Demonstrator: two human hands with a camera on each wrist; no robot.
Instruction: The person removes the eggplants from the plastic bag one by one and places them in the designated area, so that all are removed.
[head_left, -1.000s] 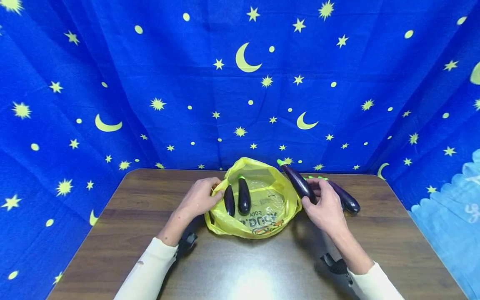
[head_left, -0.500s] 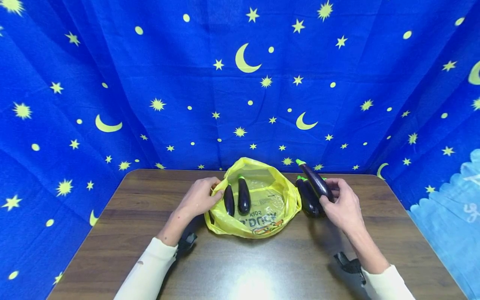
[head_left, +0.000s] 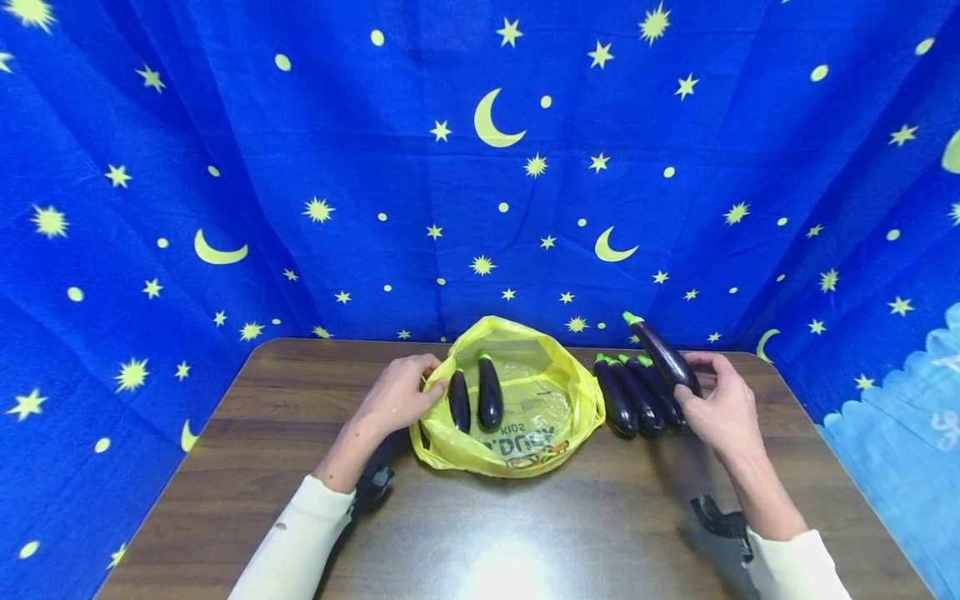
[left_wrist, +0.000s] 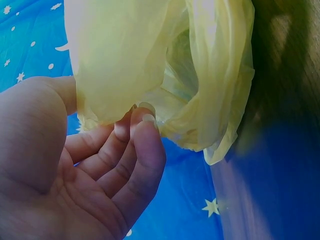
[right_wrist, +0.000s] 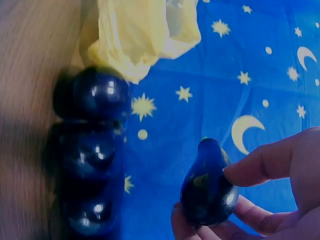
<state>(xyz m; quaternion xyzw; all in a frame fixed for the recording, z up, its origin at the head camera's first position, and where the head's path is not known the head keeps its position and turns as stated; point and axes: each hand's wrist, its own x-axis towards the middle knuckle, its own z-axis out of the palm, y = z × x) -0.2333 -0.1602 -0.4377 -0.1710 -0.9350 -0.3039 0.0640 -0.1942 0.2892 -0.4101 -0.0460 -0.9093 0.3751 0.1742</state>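
Note:
A yellow plastic bag stands with its mouth wide on the table, and two eggplants lie inside it. My left hand pinches the bag's left rim between thumb and fingers; the left wrist view shows the thin film at the fingertips. In my right hand is another eggplant, held by its thick end, tilted, with the green stem pointing up and left. Just left of that hand, three eggplants lie side by side on the table, close to the bag's right side.
The brown wooden table ends at a blue curtain with yellow stars and moons. At the far right hangs a lighter blue cloth. Black straps sit on both wrists.
My right hand has carried its eggplant rightward, away from the bag and past the row of eggplants, which now shows fully. The left hand keeps its place on the bag's rim.

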